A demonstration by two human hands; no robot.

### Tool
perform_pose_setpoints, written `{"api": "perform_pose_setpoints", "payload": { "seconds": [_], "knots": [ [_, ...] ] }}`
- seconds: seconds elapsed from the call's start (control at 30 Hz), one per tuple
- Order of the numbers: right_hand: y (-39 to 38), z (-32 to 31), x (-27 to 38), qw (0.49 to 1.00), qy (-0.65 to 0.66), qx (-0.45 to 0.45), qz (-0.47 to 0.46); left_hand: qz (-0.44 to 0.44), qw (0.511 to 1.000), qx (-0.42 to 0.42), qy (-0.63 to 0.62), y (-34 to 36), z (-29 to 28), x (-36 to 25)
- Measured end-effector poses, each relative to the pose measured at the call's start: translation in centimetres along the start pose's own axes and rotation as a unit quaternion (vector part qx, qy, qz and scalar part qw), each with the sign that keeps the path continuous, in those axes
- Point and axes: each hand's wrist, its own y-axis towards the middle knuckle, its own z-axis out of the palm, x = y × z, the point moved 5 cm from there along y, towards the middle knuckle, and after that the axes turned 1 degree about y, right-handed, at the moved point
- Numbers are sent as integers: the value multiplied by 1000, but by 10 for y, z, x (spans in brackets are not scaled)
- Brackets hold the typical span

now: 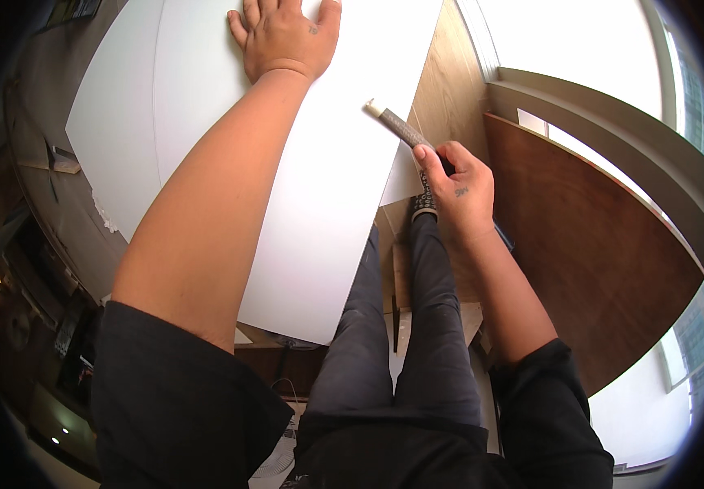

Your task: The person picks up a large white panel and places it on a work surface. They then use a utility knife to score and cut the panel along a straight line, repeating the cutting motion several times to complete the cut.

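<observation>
A large white board (311, 236) lies before me, a thin seam running along its left part. My left hand (291, 37) rests flat near its far edge of view, fingers spread; some fingertips are cut off by the top of the picture. Just past the board's right edge, my right hand (462, 183) is closed around a slim grey stick-like tool (405, 129). The tool's body looks textured and its pale tip (370, 106) points up and left, over the board. From this picture I cannot tell whether the tip touches the surface.
A brown wooden panel (588, 244) leans at the right, below a window ledge (613, 110). Light wood-grain flooring (450, 73) shows beyond the board's right edge. My legs (429, 285) stand close to the board. A fan (274, 464) sits low, near the bottom.
</observation>
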Motion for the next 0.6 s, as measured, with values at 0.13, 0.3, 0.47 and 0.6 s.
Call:
{"api": "perform_pose_setpoints", "payload": {
  "seconds": [0.13,0.3,0.47,0.6],
  "knots": [
    [-18,-2,-1,1000,7,16,22,-7,1000,-5,22,4,7,11],
    [37,-5,22,1000,9,-22,8,15,1000,-20,4,3,5,1],
    [-14,-2,-4,998,58,8,21,10,1000,-18,10,7,11,14],
    [35,-4,13,997,62,-29,34,16,999,-27,2,5,10,8]
  ]
}}
